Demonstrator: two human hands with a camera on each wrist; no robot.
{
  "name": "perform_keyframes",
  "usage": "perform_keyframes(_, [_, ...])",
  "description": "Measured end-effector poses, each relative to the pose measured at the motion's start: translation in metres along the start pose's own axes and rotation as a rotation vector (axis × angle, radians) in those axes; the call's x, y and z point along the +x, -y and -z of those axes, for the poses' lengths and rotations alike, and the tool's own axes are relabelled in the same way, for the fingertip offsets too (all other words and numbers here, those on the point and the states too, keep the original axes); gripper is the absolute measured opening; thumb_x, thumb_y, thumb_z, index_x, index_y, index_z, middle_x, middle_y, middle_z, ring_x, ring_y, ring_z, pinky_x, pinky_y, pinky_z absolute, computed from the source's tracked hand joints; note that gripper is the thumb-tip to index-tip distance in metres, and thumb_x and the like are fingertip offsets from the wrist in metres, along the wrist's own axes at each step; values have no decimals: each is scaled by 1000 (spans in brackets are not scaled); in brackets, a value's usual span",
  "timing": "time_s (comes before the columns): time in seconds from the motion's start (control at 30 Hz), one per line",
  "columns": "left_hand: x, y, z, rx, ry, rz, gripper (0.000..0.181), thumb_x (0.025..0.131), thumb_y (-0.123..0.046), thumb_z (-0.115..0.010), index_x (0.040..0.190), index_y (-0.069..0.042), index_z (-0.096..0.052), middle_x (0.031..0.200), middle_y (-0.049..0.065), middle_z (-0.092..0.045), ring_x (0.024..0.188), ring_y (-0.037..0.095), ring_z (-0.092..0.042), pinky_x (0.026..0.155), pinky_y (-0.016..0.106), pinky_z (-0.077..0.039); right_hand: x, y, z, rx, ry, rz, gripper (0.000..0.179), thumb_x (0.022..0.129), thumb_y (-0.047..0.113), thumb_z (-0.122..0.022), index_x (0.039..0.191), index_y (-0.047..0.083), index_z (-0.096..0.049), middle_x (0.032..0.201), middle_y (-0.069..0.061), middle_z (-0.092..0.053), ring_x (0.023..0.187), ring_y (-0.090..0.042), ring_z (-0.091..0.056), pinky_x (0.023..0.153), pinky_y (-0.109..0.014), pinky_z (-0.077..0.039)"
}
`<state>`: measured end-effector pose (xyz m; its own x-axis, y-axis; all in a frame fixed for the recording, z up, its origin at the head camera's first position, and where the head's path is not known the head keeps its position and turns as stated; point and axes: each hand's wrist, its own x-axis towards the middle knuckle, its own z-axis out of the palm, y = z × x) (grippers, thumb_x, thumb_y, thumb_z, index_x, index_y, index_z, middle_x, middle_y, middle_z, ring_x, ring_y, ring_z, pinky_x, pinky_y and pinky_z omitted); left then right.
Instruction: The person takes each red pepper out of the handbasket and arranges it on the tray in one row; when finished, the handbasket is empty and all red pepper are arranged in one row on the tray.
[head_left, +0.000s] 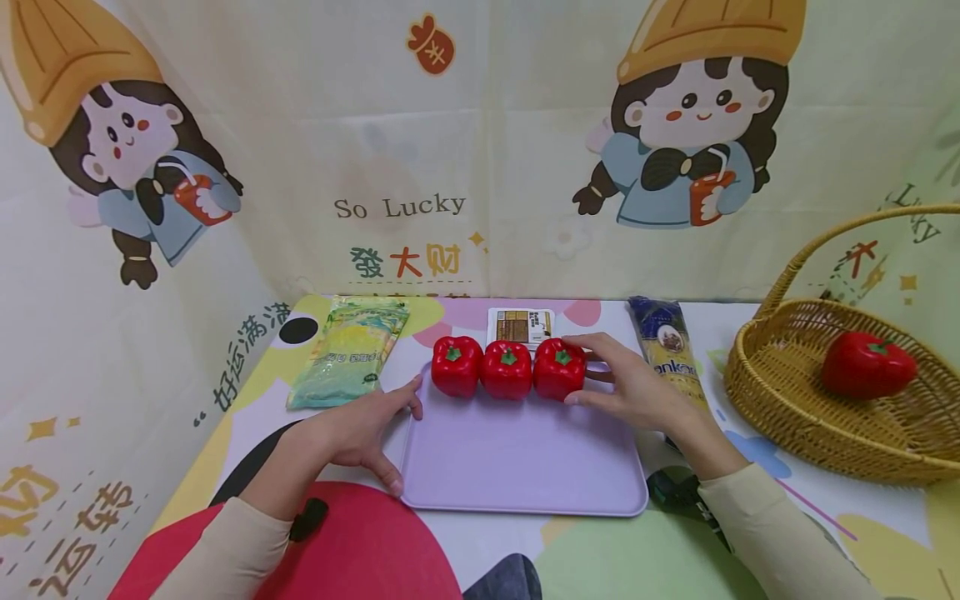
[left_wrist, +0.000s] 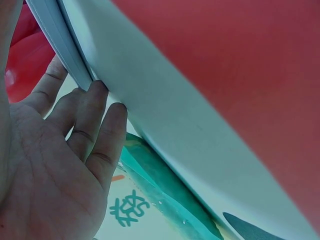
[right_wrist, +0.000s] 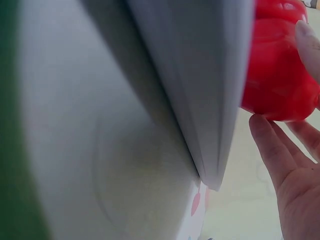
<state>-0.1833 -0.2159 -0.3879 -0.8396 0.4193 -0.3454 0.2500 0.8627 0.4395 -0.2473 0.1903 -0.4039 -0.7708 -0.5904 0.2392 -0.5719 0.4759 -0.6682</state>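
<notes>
Three red bell peppers with green stems stand side by side along the far edge of a lilac tray (head_left: 517, 458). They are the left pepper (head_left: 456, 375), the middle pepper (head_left: 507, 377) and the right pepper (head_left: 557, 379). With thumb and fingers spread around its right side, my right hand (head_left: 630, 383) holds the right pepper; the right wrist view shows fingertips against that pepper (right_wrist: 280, 70). At the tray's left edge rests my left hand (head_left: 356, 437), thumb near the front corner and fingers farther back. In the left wrist view, its fingers (left_wrist: 92, 107) touch the rim.
A wicker basket (head_left: 750, 400) with another red bell pepper (head_left: 870, 367) stands at the right. A yellow-green bag (head_left: 352, 350) lies behind my left hand. Behind the peppers is a small flat package (head_left: 519, 325); a blue-and-yellow packet (head_left: 667, 337) lies beyond my right hand.
</notes>
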Motion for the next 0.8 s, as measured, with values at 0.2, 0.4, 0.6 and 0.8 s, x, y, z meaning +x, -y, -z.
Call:
perform_keyframes(0.2, [0, -1, 0, 3, -1, 6, 92, 56, -51, -98, 133, -29, -52, 160, 6, -40, 131, 23, -47, 104, 48, -50, -1, -2, 1, 14, -1, 13, 81, 84, 35, -86, 152, 19, -44, 148, -6, -50, 132, -29, -57, 97, -43, -55])
perform_keyframes(0.4, [-1, -1, 0, -14, -3, 4, 91, 57, -50, -98, 132, -29, -53, 161, 7, -39, 133, 24, -45, 105, 49, -49, -2, -1, 3, 6, -6, 20, 83, 84, 35, -86, 152, 17, -44, 148, -6, -50, 132, -30, -57, 98, -46, -54])
perform_keyframes(0.6, [-2, -2, 1, -23, -4, 7, 94, 57, -50, -99, 135, -27, -51, 158, 7, -41, 132, 23, -45, 106, 49, -48, -5, -2, 10, 22, -11, 43, 83, 84, 30, -87, 153, 17, -42, 147, -8, -49, 133, -33, -56, 99, -48, -53])
perform_keyframes(0.8, [-2, -1, 0, -13, -4, -4, 91, 57, -50, -98, 133, -28, -52, 159, 7, -40, 131, 23, -46, 105, 48, -49, -10, -4, 19, -1, -71, 95, 82, 81, 19, -90, 150, 14, -46, 145, -9, -52, 127, -39, -59, 94, -49, -56])
